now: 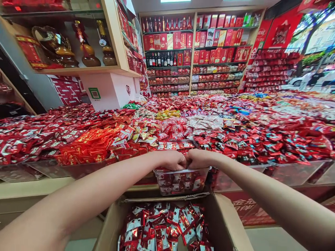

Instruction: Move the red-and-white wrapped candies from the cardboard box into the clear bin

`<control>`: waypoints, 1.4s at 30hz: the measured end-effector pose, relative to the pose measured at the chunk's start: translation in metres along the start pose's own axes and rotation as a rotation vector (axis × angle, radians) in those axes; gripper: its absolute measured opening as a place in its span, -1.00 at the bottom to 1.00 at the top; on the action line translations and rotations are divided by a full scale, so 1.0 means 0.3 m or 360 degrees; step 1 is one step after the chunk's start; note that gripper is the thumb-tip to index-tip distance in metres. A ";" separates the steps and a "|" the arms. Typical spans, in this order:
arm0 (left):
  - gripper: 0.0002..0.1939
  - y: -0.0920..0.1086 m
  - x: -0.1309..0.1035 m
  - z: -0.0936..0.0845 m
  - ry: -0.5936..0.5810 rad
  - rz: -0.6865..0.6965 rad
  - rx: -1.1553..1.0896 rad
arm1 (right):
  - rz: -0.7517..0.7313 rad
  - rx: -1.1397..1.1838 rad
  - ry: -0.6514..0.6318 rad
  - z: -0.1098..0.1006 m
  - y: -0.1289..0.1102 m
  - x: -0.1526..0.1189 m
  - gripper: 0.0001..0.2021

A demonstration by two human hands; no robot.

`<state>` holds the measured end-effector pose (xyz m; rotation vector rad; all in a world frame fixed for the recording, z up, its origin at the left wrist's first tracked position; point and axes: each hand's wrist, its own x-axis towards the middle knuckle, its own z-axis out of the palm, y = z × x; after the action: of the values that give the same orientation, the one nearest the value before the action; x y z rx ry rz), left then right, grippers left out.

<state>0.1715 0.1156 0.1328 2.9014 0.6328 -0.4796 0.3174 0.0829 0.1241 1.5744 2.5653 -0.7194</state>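
Note:
My left hand (174,160) and my right hand (198,158) meet over a clear plastic bin (202,170) at the front of the display. Both have curled fingers reaching down inside its front rim. Whatever they grip is hidden behind the knuckles. Red and white wrapped sweets show through the bin's front wall, neatly stacked. Directly below stands an open cardboard box (225,218), part filled with loose red and white wrapped sweets (162,232).
Heaps of wrapped sweets (91,139) fill neighbouring clear bins (290,174) on both sides. A white pillar (101,92) and a glass-shelved cabinet (78,71) stand at left. Shelves (195,38) of bottles and red boxes line the back. At far right, the street shows.

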 end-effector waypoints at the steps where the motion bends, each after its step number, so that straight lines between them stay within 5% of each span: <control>1: -0.76 0.002 -0.002 0.003 0.0021 -0.0002 0.0006 | -0.0005 -0.0005 0.0006 -0.004 -0.003 -0.002 -0.72; 18: -0.74 -0.014 -0.063 -0.019 0.0169 -0.0187 0.0066 | -0.0103 -0.0035 0.0103 0.032 0.002 0.032 -0.79; 25: -0.92 -0.018 -0.128 -0.037 0.0084 -0.0225 0.0143 | -0.0103 0.0063 0.0055 0.024 -0.003 0.039 -0.81; 42: -0.85 -0.002 -0.156 -0.017 0.0172 -0.0397 0.0220 | -0.0063 0.0193 0.0023 0.041 -0.045 0.073 -0.81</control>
<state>0.1324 0.0992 0.1531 3.0084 1.0250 -0.4111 0.2929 0.0911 0.1119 1.5704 2.6160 -0.8862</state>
